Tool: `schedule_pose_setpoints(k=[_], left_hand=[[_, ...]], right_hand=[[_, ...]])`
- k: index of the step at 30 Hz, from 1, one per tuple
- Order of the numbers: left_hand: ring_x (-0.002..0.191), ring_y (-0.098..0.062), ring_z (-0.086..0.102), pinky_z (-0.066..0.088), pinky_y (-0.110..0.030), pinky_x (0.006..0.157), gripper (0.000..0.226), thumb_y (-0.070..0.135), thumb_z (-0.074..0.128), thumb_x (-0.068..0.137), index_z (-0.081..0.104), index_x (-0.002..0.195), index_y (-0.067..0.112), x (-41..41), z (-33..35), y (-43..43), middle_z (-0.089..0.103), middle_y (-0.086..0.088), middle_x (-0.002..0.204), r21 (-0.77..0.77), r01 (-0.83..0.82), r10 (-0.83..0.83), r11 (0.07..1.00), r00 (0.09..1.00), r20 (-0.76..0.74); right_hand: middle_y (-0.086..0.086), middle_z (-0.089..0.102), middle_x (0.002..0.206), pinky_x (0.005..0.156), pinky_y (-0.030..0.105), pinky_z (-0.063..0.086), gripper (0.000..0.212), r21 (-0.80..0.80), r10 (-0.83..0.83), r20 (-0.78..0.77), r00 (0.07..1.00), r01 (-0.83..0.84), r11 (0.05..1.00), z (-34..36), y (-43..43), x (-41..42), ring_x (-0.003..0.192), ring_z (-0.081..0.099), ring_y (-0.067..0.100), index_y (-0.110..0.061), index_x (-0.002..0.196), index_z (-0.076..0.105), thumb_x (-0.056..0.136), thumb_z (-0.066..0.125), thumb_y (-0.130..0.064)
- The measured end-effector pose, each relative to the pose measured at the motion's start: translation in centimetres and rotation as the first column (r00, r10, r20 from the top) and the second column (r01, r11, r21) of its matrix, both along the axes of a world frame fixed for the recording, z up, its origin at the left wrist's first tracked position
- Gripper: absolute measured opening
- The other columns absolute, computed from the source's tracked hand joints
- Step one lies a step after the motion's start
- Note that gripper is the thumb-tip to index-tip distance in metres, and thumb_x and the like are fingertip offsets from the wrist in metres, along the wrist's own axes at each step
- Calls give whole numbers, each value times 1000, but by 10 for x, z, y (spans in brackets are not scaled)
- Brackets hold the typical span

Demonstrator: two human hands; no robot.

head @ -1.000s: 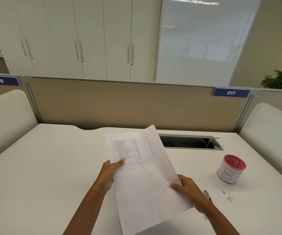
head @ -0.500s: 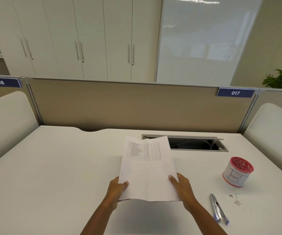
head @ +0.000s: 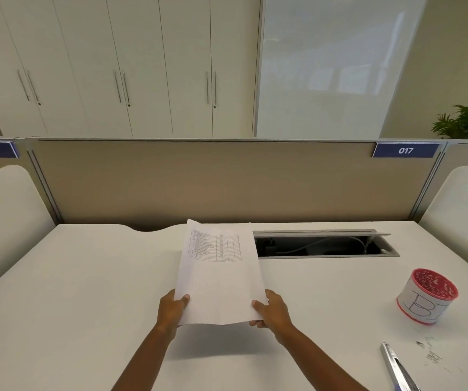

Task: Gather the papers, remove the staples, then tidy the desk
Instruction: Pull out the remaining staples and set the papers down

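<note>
A: Papers (head: 218, 275) up front and centre, lifted off the tabletop (head: 86, 292), printed table at the far end, shadow underneath.
B: Both hands are on them. The left hand (head: 172, 309) pinches the near left corner, thumb on top, fingers tucked under.
A: The right hand (head: 272, 311) does the same at the near right corner.
B: Out to the right is a white cup (head: 427, 296) with a red rim and letters drawn on its side. There are small pale bits inside, too small to name.
A: Nearer, loose staples (head: 433, 355) lie scattered beside a shiny metal tool (head: 396, 365).
B: Behind the papers, an open cable slot (head: 323, 245) has a cable lying in it.
</note>
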State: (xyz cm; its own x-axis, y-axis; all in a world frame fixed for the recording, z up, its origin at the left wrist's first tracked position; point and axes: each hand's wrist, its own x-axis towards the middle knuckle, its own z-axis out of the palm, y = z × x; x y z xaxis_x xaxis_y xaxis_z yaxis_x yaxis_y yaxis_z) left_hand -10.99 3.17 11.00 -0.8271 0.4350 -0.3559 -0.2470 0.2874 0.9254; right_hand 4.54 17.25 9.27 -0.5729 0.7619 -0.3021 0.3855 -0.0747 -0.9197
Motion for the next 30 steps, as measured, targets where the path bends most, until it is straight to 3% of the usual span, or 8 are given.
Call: schedule_pose_setpoints(k=[7,11,15,17,22,25,27,30], left_hand=[[94,-31,51,48,-35,68,33,5,50,90,50,122,-1,-52,-13,19,56,-21,123,4,12,-12,1000,1000,18],[96,-33,52,49,-40,75,31,5,51,89,52,119,-1,-72,-30,29,57,-20,120,-63,9,-10,998,1000,-8],[89,-34,53,48,-45,86,8,3,49,85,52,78,1,-88,-49,33,57,-21,98,-244,-6,-29,970,990,-141],[78,-34,50,48,-47,81,29,-2,44,82,33,58,9,-90,-54,34,46,-21,79,-290,-21,-45,957,975,-217],[100,-45,49,39,-42,86,36,-5,45,82,27,57,13,-92,-60,35,43,-24,91,-344,0,-112,939,946,-304],[113,-42,45,35,-42,98,15,3,59,81,55,89,-8,-97,-63,37,47,-30,115,-388,44,-180,920,930,-320],[127,-37,36,30,-37,105,58,13,67,79,43,128,-7,-98,-64,39,39,-24,133,-416,111,-252,903,920,-301],[134,-31,27,27,-34,108,86,27,73,75,25,140,-1,-97,-63,40,30,-17,142,-494,171,-371,852,864,-341]], right_hand=[[17,57,116,35,15,45,24,-32,-104,3,995,104,994,-14,22,-55,48,58,19,1,114,51,91,50,-4],[15,52,123,39,17,51,39,-49,-155,35,987,157,986,-27,32,-79,62,59,18,2,127,46,90,53,-7],[16,56,120,36,14,47,33,-45,-167,74,983,170,984,-37,36,-90,57,56,16,2,122,49,91,53,-10],[13,57,111,33,12,43,23,-39,-174,72,982,177,983,-38,37,-92,52,55,16,0,111,50,91,53,-12],[10,57,99,36,13,44,24,-2,-145,69,987,146,989,-43,38,-97,31,49,3,-7,106,43,89,57,-16],[14,56,108,39,15,47,40,56,-104,86,991,99,993,-46,36,-103,47,54,14,-3,116,41,84,63,-13],[17,48,121,46,17,52,56,114,-65,132,989,50,992,-45,35,-105,69,58,22,-3,123,38,78,70,-15],[15,31,132,88,34,53,79,161,12,225,974,-49,986,-41,38,-106,108,52,29,0,132,29,72,77,-19]])
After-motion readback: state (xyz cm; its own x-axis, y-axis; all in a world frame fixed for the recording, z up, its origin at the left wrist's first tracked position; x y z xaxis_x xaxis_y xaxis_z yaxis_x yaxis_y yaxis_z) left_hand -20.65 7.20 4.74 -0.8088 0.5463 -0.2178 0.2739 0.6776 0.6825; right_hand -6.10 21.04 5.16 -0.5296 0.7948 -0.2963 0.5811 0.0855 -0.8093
